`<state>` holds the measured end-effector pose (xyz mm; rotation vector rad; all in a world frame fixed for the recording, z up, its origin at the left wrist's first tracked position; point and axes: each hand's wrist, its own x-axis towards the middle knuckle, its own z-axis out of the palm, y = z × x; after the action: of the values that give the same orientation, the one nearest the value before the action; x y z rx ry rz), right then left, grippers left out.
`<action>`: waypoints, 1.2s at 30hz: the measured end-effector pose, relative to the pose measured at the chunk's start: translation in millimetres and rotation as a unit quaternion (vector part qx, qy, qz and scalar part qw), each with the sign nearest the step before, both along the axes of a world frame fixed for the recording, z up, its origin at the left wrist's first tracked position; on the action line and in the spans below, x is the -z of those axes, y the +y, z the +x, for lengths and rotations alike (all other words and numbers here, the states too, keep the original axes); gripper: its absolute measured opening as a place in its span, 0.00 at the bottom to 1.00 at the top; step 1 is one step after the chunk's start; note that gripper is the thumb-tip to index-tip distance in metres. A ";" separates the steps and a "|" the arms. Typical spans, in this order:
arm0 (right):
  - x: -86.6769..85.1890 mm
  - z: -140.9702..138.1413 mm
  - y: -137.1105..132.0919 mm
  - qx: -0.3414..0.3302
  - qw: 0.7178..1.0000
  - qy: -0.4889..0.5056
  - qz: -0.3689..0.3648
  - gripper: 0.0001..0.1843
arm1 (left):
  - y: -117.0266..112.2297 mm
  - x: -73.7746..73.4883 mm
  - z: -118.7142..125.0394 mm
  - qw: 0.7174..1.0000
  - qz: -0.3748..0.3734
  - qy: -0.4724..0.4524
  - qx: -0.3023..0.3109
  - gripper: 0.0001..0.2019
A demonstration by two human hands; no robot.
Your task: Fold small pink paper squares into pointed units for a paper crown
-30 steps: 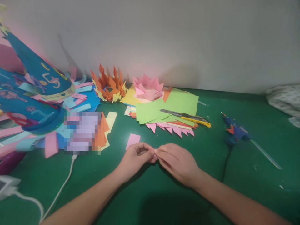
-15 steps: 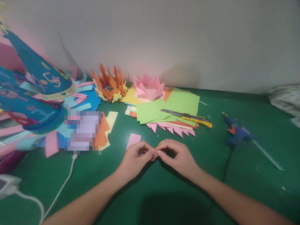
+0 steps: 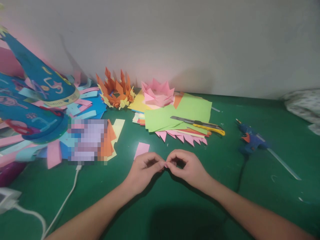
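Note:
My left hand (image 3: 147, 168) and my right hand (image 3: 186, 165) meet fingertip to fingertip over the green table. Between them they pinch a small piece of pink paper (image 3: 166, 165), mostly hidden by the fingers, so its shape cannot be made out. A flat pink paper rectangle (image 3: 142, 150) lies on the table just behind my left hand. Beyond both hands, a yellow utility knife (image 3: 208, 126) rests on a pile of light green paper (image 3: 162, 118). Pink pointed paper pieces (image 3: 175, 135) stick out from under the pile's near edge.
An orange paper crown (image 3: 117, 93) and a pink paper crown (image 3: 158, 93) stand at the back by the wall. Decorated blue cone hats (image 3: 40, 70) fill the left, near a white cable (image 3: 70, 196). A blue glue gun (image 3: 252, 141) with a glue stick lies at right, its cord trailing forward.
Both hands keep their pinch on the small pink paper, with the fingers shifting only slightly. The whole view has slid a little to the left.

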<state>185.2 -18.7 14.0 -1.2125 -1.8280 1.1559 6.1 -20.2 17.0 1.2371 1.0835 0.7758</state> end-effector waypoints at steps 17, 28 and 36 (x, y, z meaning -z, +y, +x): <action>3.1 -3.0 -2.5 -0.011 1.000 -0.006 -0.005 0.05 | -3.0 1.0 3.3 0.988 -0.123 -0.087 -0.013 0.10; 3.0 0.7 -0.7 0.009 0.999 0.026 -0.016 0.07 | 1.4 1.0 2.2 1.000 -0.024 -0.003 0.013 0.10; 0.0 -1.5 -1.2 0.002 1.000 -0.004 0.020 0.07 | 0.2 5.0 1.1 0.999 -0.016 0.030 0.023 0.06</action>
<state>183.7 -19.8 14.1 -1.1990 -1.8449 1.1087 7.2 -20.0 12.0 1.2604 1.1081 0.6871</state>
